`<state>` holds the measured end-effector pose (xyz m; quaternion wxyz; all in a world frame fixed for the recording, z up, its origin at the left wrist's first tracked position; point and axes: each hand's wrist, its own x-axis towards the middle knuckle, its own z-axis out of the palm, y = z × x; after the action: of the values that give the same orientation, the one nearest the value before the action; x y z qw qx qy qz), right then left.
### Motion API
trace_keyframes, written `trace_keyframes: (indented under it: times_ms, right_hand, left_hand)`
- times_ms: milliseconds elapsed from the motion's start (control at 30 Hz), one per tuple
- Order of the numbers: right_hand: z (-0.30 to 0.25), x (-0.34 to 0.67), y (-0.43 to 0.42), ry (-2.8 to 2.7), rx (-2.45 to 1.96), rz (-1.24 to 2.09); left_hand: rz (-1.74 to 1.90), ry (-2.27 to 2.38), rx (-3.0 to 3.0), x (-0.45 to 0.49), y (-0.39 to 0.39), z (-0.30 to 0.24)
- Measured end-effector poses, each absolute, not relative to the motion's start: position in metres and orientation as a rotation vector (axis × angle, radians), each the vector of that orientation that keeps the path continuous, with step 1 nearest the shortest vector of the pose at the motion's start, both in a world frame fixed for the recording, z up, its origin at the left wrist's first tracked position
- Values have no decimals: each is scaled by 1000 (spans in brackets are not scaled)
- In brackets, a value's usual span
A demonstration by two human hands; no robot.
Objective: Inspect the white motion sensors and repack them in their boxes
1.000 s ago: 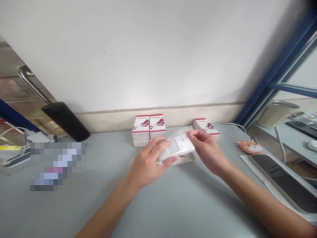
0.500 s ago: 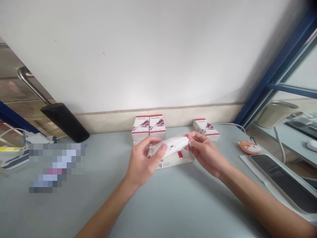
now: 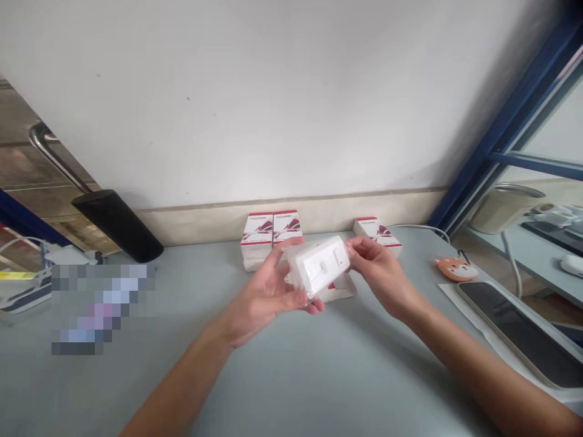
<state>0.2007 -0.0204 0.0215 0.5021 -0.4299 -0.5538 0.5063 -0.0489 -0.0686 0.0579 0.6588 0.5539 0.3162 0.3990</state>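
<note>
A white rectangular plastic device in a clear plastic bag (image 3: 324, 266) is raised above the table, its broad face turned up toward me. Small raised details show on that face. My left hand (image 3: 262, 297) grips its left end from below, thumb along the near edge and fingers behind. At the right end, my right hand (image 3: 378, 267) pinches the bag's corner between thumb and fingers. Behind and beneath the device lies a white and red box (image 3: 344, 287), mostly hidden by the device and my left hand.
White boxes with dark red print (image 3: 257, 233) stand stacked by the wall. Another such box (image 3: 376, 229) is at back right. On the right are an orange animal-face pouch (image 3: 455, 268) and a phone (image 3: 519, 331). A black cylindrical object (image 3: 119, 226) leans at left.
The device has been tilted so its broad face shows instead of its narrow side. My left hand has opened wider around it and shifted lower; the right still pinches the end.
</note>
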Motion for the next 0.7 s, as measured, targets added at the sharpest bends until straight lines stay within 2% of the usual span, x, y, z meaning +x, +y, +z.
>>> trace_keyframes:
  times_ms: [300, 467, 700]
  right_hand:
    - [25, 197, -26, -1290, -811, 1390]
    - [26, 194, -31, -1352, -818, 1362]
    - [24, 194, -30, -1338, -937, 1302]
  left_hand:
    - [1008, 893, 1126, -47, -63, 47]
    - [893, 953, 1036, -51, -62, 50]
    - [836, 690, 823, -58, -54, 46]
